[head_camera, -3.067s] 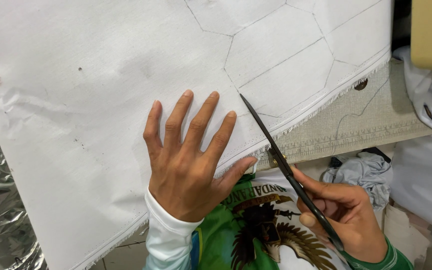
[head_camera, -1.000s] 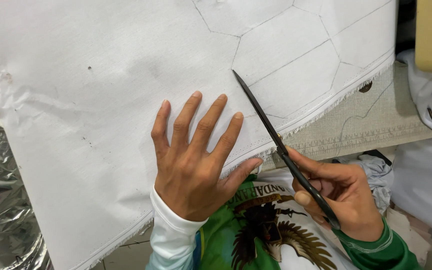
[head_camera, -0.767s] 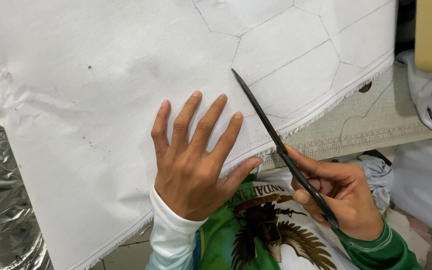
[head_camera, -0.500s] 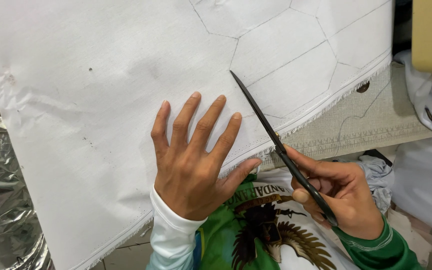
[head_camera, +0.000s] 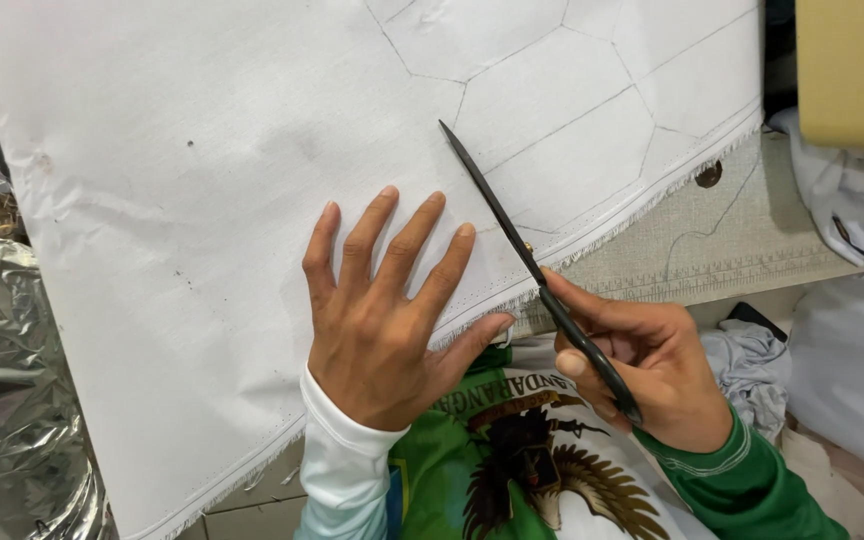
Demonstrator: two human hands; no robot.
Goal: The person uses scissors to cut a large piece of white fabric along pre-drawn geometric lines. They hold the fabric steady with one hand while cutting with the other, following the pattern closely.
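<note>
Your left hand [head_camera: 382, 320] is lying flat at the centre of the frame, fingers spread wide and pressing the white fabric sheet [head_camera: 252, 150] against the work surface, holding nothing. Your thumb is reaching toward the frayed lower edge of the cloth, just beside where the blades are entering.

Your right hand [head_camera: 652, 370], at lower right, is gripping the handles of the black scissors [head_camera: 527, 262]. The blades are looking nearly closed and are angling up and left, with the tip resting at a junction of the pencilled lines, where the hexagon outlines [head_camera: 572, 130] are meeting in the upper middle of the frame.

To do this cut well, you are best keeping the flat palm close beside the blades so the cloth is not rippling, and sighting the tip along the drawn line rather than the frayed edge. Taking long, steady bites looks wiser than short snips, since the weave is fraying readily at the border.

Further out, the beige table covering [head_camera: 732, 250] is showing at right beyond the cloth edge. Crumpled silver foil [head_camera: 12, 370] is lying at lower left, a tan block [head_camera: 852, 70] is sitting at upper right, and loose white cloth [head_camera: 852, 330] is piling at the right edge.
</note>
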